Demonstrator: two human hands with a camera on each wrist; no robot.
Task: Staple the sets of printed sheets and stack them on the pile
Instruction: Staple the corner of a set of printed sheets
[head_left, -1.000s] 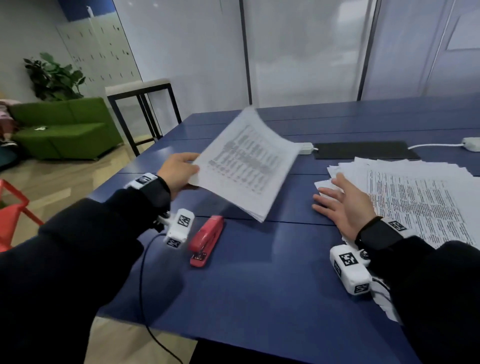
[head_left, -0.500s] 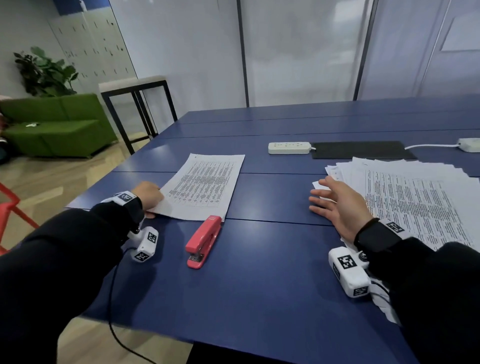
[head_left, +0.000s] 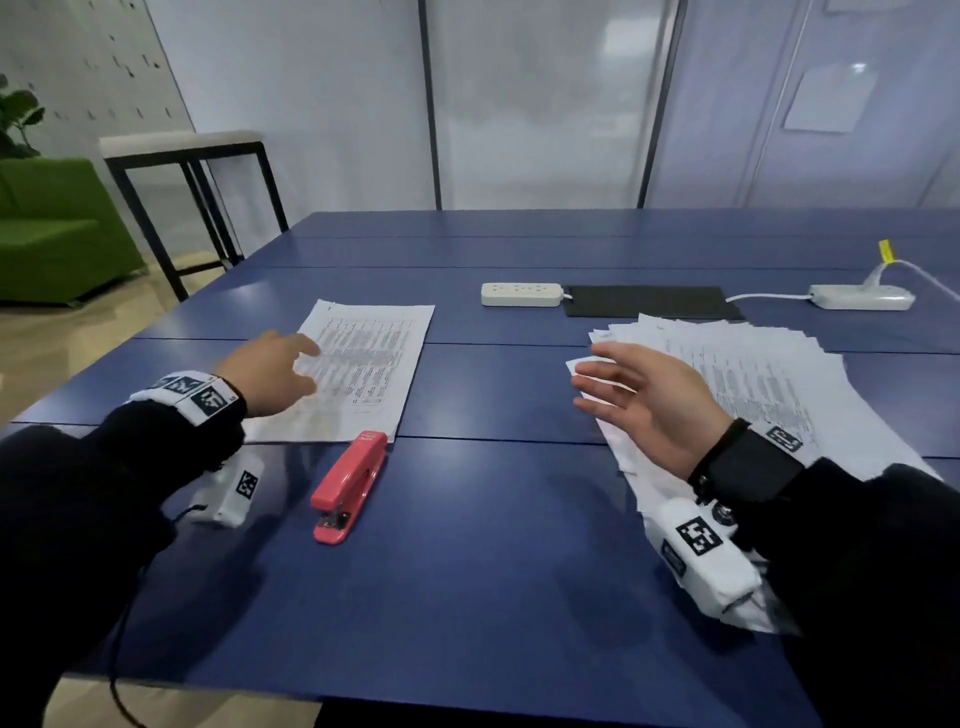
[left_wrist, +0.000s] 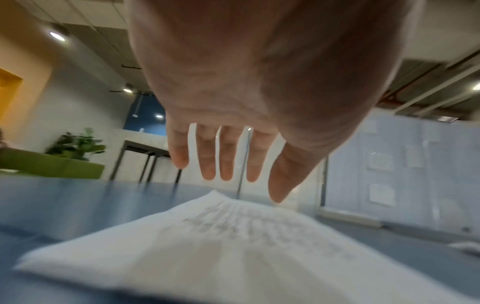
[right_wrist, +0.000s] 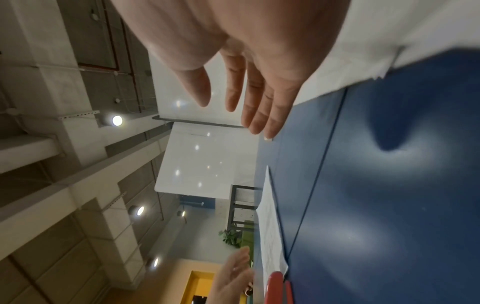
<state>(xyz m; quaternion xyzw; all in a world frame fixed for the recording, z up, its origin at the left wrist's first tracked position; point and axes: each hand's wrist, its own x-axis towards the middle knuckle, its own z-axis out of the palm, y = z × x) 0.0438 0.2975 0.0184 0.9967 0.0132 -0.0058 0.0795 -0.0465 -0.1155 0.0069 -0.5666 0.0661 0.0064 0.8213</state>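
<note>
Left hand (head_left: 272, 376) is out over the near-left part of the stapled set of sheets (head_left: 363, 369), fingers spread and straight, gripping nothing. The head view blurs the fingertips, so contact with the paper can't be judged there; the left wrist view settles it better, with the fingers (left_wrist: 226, 156) fanned apart and daylight under them, clear above the white page (left_wrist: 207, 246).

Right hand (head_left: 639, 405) is lifted at the left edge of the loose pile of printed sheets (head_left: 769, 374), palm turned inward, fingers extended and slightly parted, holding nothing. From the right wrist camera the fingers (right_wrist: 259, 107) show relaxed and straight, the pile's edge (right_wrist: 376, 41) behind the palm, and far down the table the other hand (right_wrist: 231, 275) beside the set (right_wrist: 270, 226) and the red tip of the stapler (right_wrist: 278, 288).

That red stapler (head_left: 350, 486) lies on the blue table (head_left: 493, 545), its far end touching or just overlapping the near edge of the set; the head view alone shows its full length.

Only the head camera catches the back of the table: a white power strip (head_left: 521, 294) next to a black mat (head_left: 649, 301), and a second white strip (head_left: 860, 297) with its cable to the right. Off to the left stand a black-framed side table (head_left: 192, 156) and a green sofa (head_left: 52, 223).
</note>
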